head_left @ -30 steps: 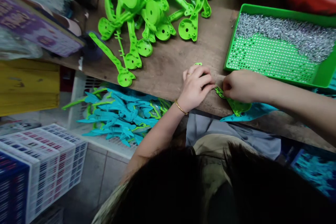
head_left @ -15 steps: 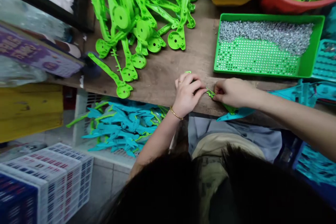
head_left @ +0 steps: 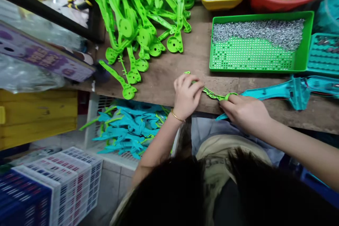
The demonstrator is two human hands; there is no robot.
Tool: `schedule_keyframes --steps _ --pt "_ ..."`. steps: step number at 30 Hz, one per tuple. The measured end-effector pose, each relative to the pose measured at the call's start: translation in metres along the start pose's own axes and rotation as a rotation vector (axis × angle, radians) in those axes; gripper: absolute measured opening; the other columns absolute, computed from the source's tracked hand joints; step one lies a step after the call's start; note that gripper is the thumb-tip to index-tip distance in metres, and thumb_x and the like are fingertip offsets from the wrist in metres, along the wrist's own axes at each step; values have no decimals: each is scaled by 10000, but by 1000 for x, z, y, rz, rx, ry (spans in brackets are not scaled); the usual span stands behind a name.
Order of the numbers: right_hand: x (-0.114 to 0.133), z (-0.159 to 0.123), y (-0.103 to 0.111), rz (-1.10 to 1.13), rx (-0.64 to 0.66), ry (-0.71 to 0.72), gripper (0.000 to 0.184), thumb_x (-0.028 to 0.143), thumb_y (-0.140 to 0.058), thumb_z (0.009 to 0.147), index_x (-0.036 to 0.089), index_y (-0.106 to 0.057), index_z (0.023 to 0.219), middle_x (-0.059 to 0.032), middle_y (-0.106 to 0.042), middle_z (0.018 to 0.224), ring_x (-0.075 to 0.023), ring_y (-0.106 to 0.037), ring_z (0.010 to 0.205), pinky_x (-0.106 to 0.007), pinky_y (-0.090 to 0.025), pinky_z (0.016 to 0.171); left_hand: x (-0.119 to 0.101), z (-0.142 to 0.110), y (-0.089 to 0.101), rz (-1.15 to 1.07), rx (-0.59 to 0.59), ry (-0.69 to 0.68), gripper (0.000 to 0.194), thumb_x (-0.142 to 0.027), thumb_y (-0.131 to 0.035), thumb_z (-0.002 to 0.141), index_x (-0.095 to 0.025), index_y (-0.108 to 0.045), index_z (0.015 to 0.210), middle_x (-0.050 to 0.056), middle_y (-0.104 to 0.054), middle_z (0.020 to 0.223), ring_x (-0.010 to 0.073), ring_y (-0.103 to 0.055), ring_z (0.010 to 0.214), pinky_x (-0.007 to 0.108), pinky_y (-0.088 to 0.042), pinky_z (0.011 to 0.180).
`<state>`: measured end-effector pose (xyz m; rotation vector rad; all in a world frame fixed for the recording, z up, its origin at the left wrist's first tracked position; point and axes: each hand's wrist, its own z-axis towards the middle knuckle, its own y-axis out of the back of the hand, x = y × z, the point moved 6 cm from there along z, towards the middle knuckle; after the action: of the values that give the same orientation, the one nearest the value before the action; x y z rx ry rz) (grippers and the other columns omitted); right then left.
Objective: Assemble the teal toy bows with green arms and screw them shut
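Note:
My left hand (head_left: 186, 92) is closed on a long, narrow green plastic part (head_left: 211, 94) at the bench's front edge. One tip of this part shows beyond my fingers, and its round end lies to the right. My right hand (head_left: 245, 110) is closed at that round end, its fingertips pinched against the part. What they pinch is too small and hidden to make out. Just right of my right hand, a turquoise plastic piece (head_left: 280, 90) with thin wires lies along the bench. Another turquoise tip (head_left: 221, 117) sticks out below my right fingers.
A heap of green plastic parts (head_left: 144, 37) covers the back left. A green tray (head_left: 212, 58) of small metal screws stands behind my hands, near a yellow container (head_left: 225, 4) and a red tub (head_left: 288, 4). Below left, a white crate (head_left: 92, 120) holds turquoise and green pieces.
My right hand has moved right and down along the green part, exposing more of its length and round end. The left hand keeps its hold. The view has shifted slightly.

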<state>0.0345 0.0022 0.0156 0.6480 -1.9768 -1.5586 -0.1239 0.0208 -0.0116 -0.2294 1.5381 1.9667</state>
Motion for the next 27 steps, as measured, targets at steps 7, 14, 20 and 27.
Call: schedule_keyframes --steps 7,14,20,27 --pt "-15 -4 -4 147 -41 -44 281 278 -434 964 188 -692 902 -60 -673 786 -156 -565 668 -286 -269 580 -43 -31 -22 -62 19 -202 246 -155 -476 944 -194 -658 1106 84 -681 1201 225 -561 1263 492 -385 1122" --pt "-56 -9 -9 429 54 -450 229 366 -503 883 208 -668 860 -40 -699 756 -180 -600 655 -276 -317 569 -38 -31 -23 -42 6 -226 263 -136 -487 923 -198 -653 1118 90 -692 1207 232 -570 1271 522 -390 1125" --pt "-64 -3 -10 459 148 -530 198 363 -509 861 232 -656 840 -34 -700 741 -195 -589 643 -287 -295 557 -38 -31 -24 -22 54 -246 262 -149 -492 920 -207 -640 1127 94 -688 1230 244 -567 1278 569 -342 1141" --pt "-68 -16 -6 329 144 -507 273 386 -434 915 234 -660 934 -77 -718 967 -237 -614 758 -315 -257 574 -35 -33 -28 9 125 -236 246 -159 -511 917 -221 -629 1123 93 -684 1245 256 -568 1279 630 -244 1167"
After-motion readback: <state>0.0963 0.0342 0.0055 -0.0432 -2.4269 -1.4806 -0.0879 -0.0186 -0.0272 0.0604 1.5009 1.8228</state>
